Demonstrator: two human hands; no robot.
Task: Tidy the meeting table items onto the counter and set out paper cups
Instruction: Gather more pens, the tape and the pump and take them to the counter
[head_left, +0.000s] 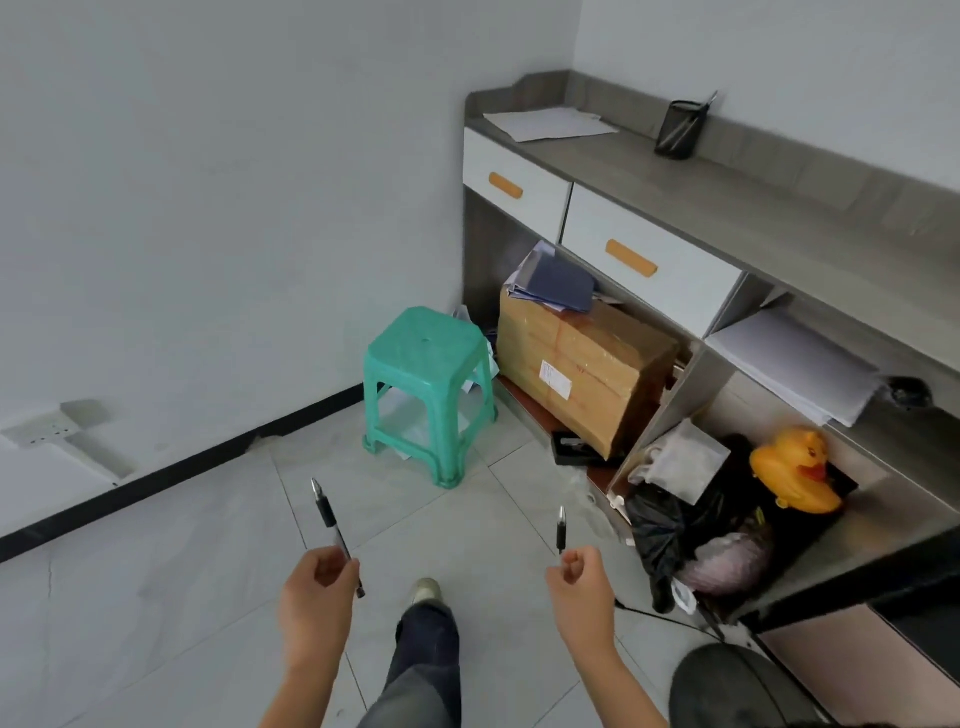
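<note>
My left hand (314, 597) grips a black pen (332, 525) that points up and away over the floor. My right hand (579, 584) is closed around a second black pen (561, 530), held upright. Ahead and to the right runs the grey counter (727, 208). On it stands a black mesh pen holder (680, 130) with a pen inside, and a stack of white papers (550, 123) lies at its far left end. Both hands are well short of the counter. No paper cups are in view.
A green plastic stool (428, 389) stands on the tiled floor by the counter's left end. Under the counter sit a cardboard box (582, 374), black bags (670, 530), a yellow rubber duck (795, 467) and shelved paper (800, 364). A dark chair (737, 686) is at lower right.
</note>
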